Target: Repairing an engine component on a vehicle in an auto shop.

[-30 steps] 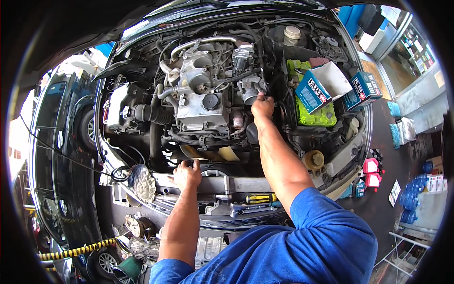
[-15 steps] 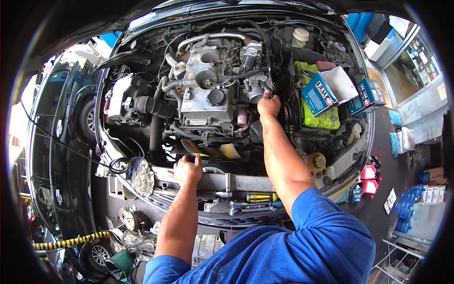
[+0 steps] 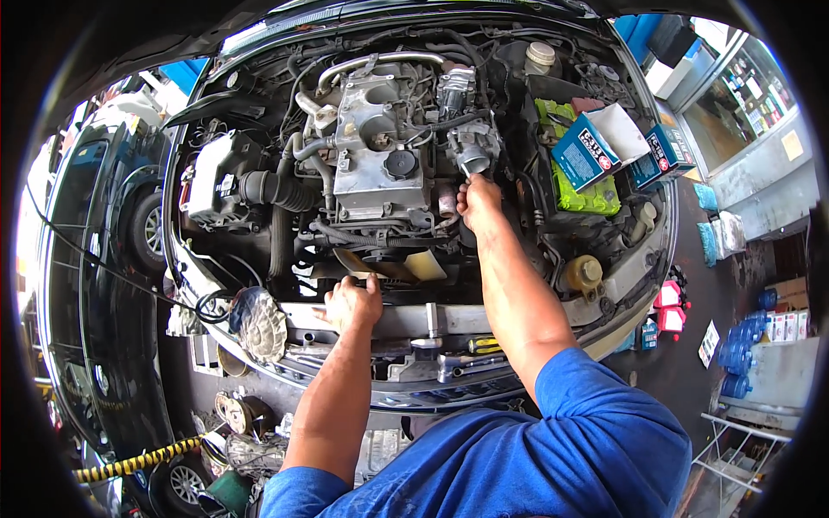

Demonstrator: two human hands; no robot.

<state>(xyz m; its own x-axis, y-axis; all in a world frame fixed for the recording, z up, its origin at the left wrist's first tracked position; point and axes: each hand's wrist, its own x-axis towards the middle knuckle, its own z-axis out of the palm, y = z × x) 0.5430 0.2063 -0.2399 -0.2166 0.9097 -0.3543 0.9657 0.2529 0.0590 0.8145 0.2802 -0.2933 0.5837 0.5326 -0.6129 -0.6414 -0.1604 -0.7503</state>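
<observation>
Right hand point(image 3: 481, 204) now at 6 o'clock of metal pipe point(image 3: 474, 162), was 5; mouth more exposed. Fingers curled, pinch unclear. Left hand point(image 3: 353, 304) over front bar point(image 3: 401, 320); finger grip indeterminable.

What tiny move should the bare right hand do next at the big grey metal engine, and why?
Maybe ease the bare right hand slightly back from the round, silvery metal opening. It hides the lower edge, so I can't tell whether its grip is on anything there. The bare left hand, down by the long grey metal front crossbar, needn't move.
</observation>
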